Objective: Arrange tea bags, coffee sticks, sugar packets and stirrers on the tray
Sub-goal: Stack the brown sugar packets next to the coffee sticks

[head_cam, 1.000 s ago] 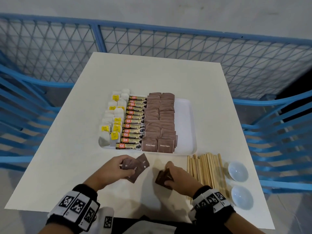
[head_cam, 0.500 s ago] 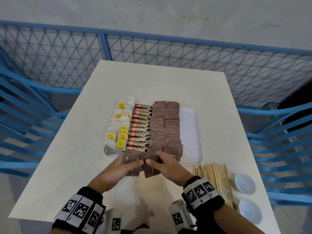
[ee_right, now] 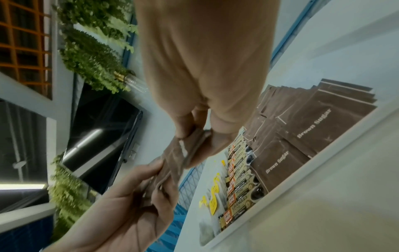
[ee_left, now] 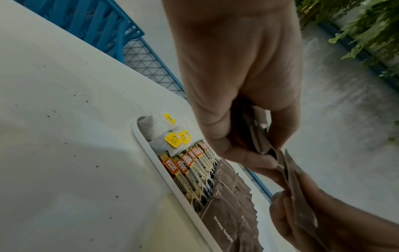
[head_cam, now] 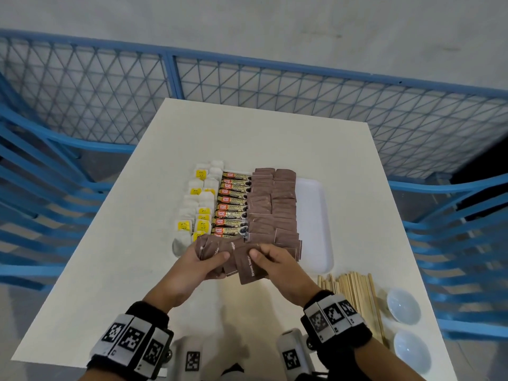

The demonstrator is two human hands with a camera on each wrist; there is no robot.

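A white tray (head_cam: 316, 215) holds tea bags (head_cam: 198, 213) with yellow tags on its left, a column of coffee sticks (head_cam: 232, 204) and two columns of brown sugar packets (head_cam: 272, 204). Its right strip is bare. Both hands hover over the tray's near edge. My left hand (head_cam: 203, 259) grips a fan of brown sugar packets (head_cam: 213, 248). My right hand (head_cam: 270, 259) pinches another brown sugar packet (head_cam: 248, 266) beside that fan. The wrist views show the same packets (ee_left: 259, 136) (ee_right: 179, 153) pinched between thumb and fingers. Wooden stirrers (head_cam: 354, 295) lie in a pile on the table, right of my right wrist.
Two small white bowls (head_cam: 402, 309) (head_cam: 412, 351) stand at the table's near right corner. The white table (head_cam: 110, 270) is ringed by a blue mesh fence (head_cam: 110, 92) and blue chairs (head_cam: 453, 229).
Both hands rose from the table in front of the tray, came together and moved forward to the tray's near edge, carrying the sugar packets. The view shifted forward too.
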